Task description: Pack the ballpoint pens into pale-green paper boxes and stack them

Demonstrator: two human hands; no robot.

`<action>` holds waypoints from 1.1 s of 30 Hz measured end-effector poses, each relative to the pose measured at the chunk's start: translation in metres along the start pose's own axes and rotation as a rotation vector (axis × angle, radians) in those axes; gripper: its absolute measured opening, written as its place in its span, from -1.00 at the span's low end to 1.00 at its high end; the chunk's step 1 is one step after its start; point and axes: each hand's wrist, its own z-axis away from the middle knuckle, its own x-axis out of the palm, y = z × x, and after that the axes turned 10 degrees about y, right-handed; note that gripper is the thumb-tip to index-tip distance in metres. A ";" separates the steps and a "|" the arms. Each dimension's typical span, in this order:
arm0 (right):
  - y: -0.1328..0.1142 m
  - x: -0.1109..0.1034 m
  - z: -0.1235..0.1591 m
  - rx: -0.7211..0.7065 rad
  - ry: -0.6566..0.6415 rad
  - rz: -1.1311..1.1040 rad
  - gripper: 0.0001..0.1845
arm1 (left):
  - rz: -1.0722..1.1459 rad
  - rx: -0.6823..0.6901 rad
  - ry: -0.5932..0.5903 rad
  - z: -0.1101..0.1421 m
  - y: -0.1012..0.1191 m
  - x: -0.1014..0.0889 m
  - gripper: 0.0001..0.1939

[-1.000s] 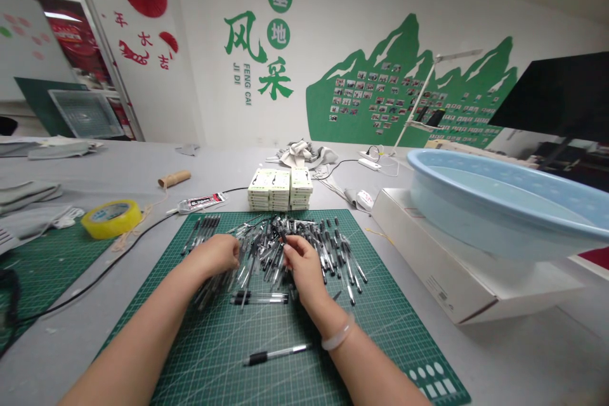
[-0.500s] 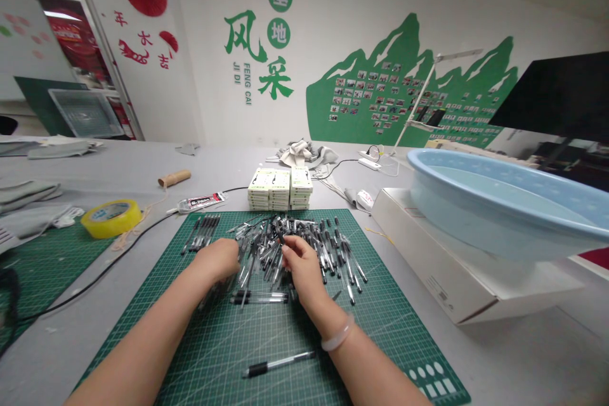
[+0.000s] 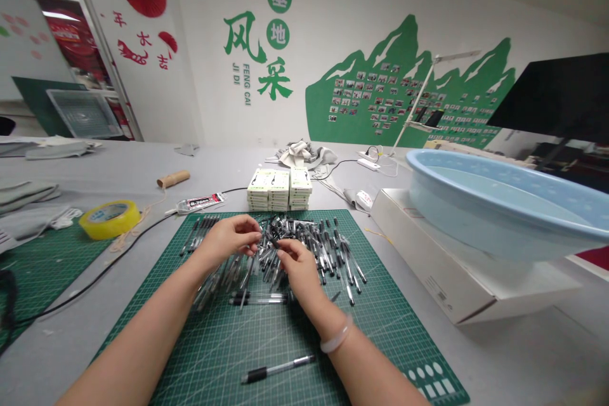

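My right hand (image 3: 299, 263) pinches a black-ended pen (image 3: 275, 242) between thumb and fingertips, above a heap of pens. Facing it, my left hand (image 3: 233, 238) has curved fingers with the thumb slightly apart, near the held pen; I see nothing between them. The heap of clear pens with black ends (image 3: 328, 250) spreads over a green cutting mat (image 3: 209, 355). Under my left wrist lie more pens (image 3: 216, 282), roughly side by side. Nearer me, a single pen (image 3: 278, 368) with a black grip lies on the mat.
Stacked small boxes (image 3: 269, 190) stand behind the heap. To the right, a blue basin (image 3: 476, 216) rests on a white carton (image 3: 442, 273). At left are a yellow tape roll (image 3: 110, 220), a glue tube (image 3: 200, 202) and a black cable (image 3: 118, 260).
My left hand has risen and moved right, from the pens at the left toward the pen in my right hand. My right hand stays nearly in place, still pinching the pen.
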 end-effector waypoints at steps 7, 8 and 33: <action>-0.001 -0.001 0.002 -0.117 -0.013 0.075 -0.78 | 0.046 -0.004 0.019 -0.002 -0.002 -0.001 -0.68; -0.003 -0.001 0.002 -0.132 -0.015 0.089 -0.78 | 0.036 -0.010 0.014 -0.001 -0.002 -0.001 -0.68; -0.017 0.003 0.006 0.160 -0.125 -0.198 -0.71 | 0.038 0.007 -0.113 0.000 -0.009 0.000 -0.76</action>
